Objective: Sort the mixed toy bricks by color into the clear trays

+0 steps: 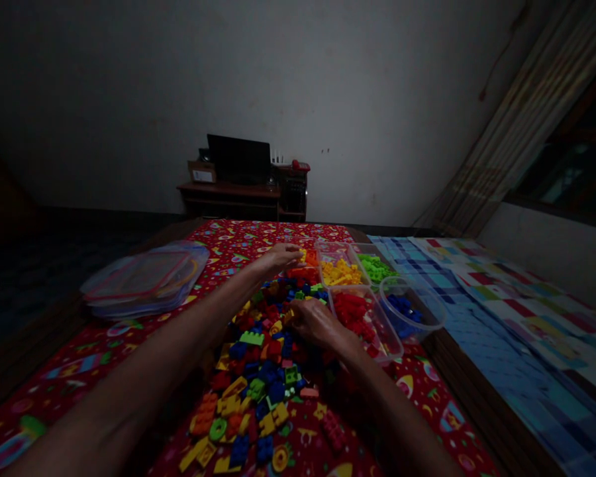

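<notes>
A heap of mixed toy bricks [258, 391] in red, blue, yellow, green and orange spreads over the cloth. Stretched to the far end of the heap, my left hand [282, 257] pinches a yellow toy brick [302, 254] beside the clear containers. Lower down, my right hand [314, 321] reaches into the heap with its fingers drawn together at a yellowish toy brick [289, 317]; its fingertips are partly hidden. Sorted pieces lie in containers: yellow bricks [342, 272], green bricks [376, 268], red bricks [351, 315] and blue bricks [403, 309].
Clear lids [144, 278] are stacked on the left of the red patterned tablecloth [238, 232]. To the right of the table is a bed with a blue checked cover [496, 371]. A desk [228, 191] with a monitor [239, 159] stands against the far wall.
</notes>
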The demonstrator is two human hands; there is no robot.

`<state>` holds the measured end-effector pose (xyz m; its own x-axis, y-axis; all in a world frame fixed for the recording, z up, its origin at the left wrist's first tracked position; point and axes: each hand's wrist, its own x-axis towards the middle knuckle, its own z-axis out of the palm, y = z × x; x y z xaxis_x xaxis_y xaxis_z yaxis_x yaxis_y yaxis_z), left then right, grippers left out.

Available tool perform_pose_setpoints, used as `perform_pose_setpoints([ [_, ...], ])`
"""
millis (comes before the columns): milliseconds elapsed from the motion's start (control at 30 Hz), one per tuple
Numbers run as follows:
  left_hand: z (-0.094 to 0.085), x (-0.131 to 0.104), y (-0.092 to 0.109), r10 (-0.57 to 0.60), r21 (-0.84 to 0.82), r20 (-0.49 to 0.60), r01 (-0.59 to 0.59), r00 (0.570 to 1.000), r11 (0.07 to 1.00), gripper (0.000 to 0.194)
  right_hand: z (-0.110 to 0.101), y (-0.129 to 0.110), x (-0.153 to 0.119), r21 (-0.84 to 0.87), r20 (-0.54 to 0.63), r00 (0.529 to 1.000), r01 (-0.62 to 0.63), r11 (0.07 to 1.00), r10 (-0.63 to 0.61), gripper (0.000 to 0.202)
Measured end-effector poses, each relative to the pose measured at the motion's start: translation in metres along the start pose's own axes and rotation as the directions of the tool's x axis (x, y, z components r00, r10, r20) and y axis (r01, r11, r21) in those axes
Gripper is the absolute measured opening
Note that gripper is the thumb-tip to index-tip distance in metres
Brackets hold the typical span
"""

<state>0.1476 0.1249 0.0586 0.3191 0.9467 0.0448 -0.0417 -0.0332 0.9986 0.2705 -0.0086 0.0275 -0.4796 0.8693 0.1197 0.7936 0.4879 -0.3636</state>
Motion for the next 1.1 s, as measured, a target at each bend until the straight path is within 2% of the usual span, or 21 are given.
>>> perform_pose_setpoints([
  [133,0.03,0.022,0.002,0.012,0.041,0.053,-0.015,0.999,0.999,0.023,0.0,0.001,0.0,-0.011,0.031,1.0,0.005,1.0,-0.004,0.019],
  [200,0.042,0.031,0.007,0.033,0.052,0.068,-0.037,0.997,0.998,0.036,-0.001,0.002,0.0,-0.005,0.011,1.0,-0.01,1.0,0.01,0.019],
  [300,0.04,0.034,0.012,0.122,0.124,0.067,-0.13,0.99,0.984,0.056,-0.005,0.003,-0.001,0.067,-0.042,0.999,-0.002,0.998,0.005,0.022],
  [367,0.024,0.025,0.011,0.232,0.252,0.075,-0.244,0.97,0.937,0.059,-0.008,0.002,-0.002,0.103,-0.051,0.999,-0.002,0.995,0.007,0.023],
  [433,0.0,0.006,0.005,0.331,0.387,0.104,-0.345,0.938,0.855,0.056,-0.01,0.001,-0.003,0.089,-0.04,0.999,-0.02,0.996,0.024,0.021],
  [500,-0.028,-0.02,-0.003,0.359,0.498,0.123,-0.371,0.925,0.784,0.053,-0.009,0.0,-0.003,0.049,-0.037,0.998,-0.042,0.998,0.044,0.02],
  [600,-0.07,-0.063,-0.018,0.305,0.671,0.073,-0.273,0.95,0.689,0.058,-0.007,0.002,-0.001,0.03,-0.066,0.997,-0.038,0.999,0.04,0.019],
  [667,-0.096,-0.087,-0.027,0.23,0.721,0.03,-0.181,0.973,0.669,0.067,-0.007,0.006,-0.001,0.051,-0.099,0.995,-0.028,0.998,0.033,0.021],
  [800,-0.134,-0.116,-0.045,0.076,0.76,-0.07,0.004,0.995,0.65,0.081,-0.014,0.019,-0.004,0.161,-0.152,0.984,-0.07,0.984,0.095,0.022],
  [933,-0.149,-0.126,-0.059,0.005,0.754,-0.101,0.073,0.995,0.653,0.087,-0.031,0.035,-0.009,0.255,-0.112,0.972,-0.172,0.951,0.206,0.018],
  [1000,-0.148,-0.129,-0.063,-0.007,0.739,-0.118,0.093,0.993,0.667,0.086,-0.041,0.047,-0.005,0.227,-0.124,0.954,-0.241,0.944,0.274,0.019],
  [1100,-0.142,-0.133,-0.065,-0.018,0.692,-0.083,0.07,0.996,0.719,0.078,-0.059,0.065,0.011,0.208,-0.199,0.917,-0.304,0.93,0.345,0.016],
])
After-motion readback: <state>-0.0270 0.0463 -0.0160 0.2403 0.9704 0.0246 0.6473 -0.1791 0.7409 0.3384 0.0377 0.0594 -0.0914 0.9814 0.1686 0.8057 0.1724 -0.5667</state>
